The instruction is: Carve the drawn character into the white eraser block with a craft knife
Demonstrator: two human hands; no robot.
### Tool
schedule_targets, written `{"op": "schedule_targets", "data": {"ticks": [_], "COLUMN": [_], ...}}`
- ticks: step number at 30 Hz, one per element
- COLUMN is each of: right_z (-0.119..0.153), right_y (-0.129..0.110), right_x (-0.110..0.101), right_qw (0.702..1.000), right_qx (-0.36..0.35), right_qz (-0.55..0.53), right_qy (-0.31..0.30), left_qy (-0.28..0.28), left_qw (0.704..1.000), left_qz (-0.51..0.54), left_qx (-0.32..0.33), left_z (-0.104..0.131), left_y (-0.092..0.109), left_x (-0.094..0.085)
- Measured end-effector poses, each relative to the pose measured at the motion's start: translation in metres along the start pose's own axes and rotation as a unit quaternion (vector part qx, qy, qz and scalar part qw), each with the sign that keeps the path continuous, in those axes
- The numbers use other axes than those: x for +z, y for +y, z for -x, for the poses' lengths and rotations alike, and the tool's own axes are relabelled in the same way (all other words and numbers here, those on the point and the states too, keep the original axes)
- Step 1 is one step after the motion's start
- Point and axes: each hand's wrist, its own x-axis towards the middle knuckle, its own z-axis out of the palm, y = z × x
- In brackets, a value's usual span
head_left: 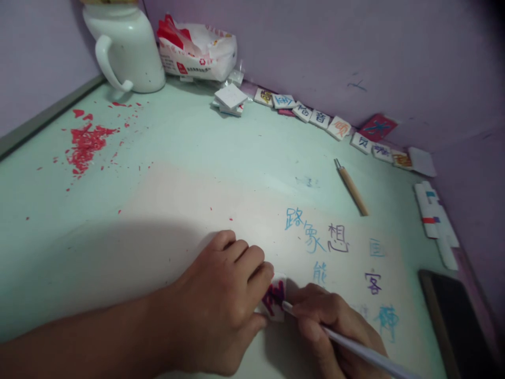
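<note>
A small white block (278, 315) with a dark purple and red character on its face lies on the table under my left hand (223, 305). My left fingers are curled and pinch the block's left side. My right hand (335, 321) grips a slender white pen-like tool (355, 345). The tool's tip meets the right side of the block's face, close to the character. I cannot make out the tip's exact shape. Farther back on the right lies a gouge (354, 192) with a wooden handle and a forked metal end.
Red shavings (87, 145) lie at the left. A white mug (126, 47) and a tissue pack (201, 52) stand at the back. Lettered blocks (320, 119) line the wall, near stacked blocks (231, 97). Capped markers (428, 210) and a dark phone (453, 321) lie right.
</note>
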Motion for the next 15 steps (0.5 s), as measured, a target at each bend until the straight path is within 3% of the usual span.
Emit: {"op": "schedule_targets", "data": {"ticks": [11, 15], "right_z": [-0.0016, -0.0015], "right_y": [0.0085, 0.0080], "right_x": [-0.0050, -0.0060], "right_qw": [0.992, 0.993], "right_qx": [-0.104, -0.091], "right_qz": [0.058, 0.067], "right_qy": [-0.038, -0.030], "left_qy": [-0.002, -0.006], "left_qw": [1.000, 1.000], "left_qz": [-0.016, -0.020], "left_qx": [0.005, 0.007], "left_z": [-0.0002, -0.0002], "left_y": [-0.0010, -0.0001], "left_x": [0.0011, 0.0002]}}
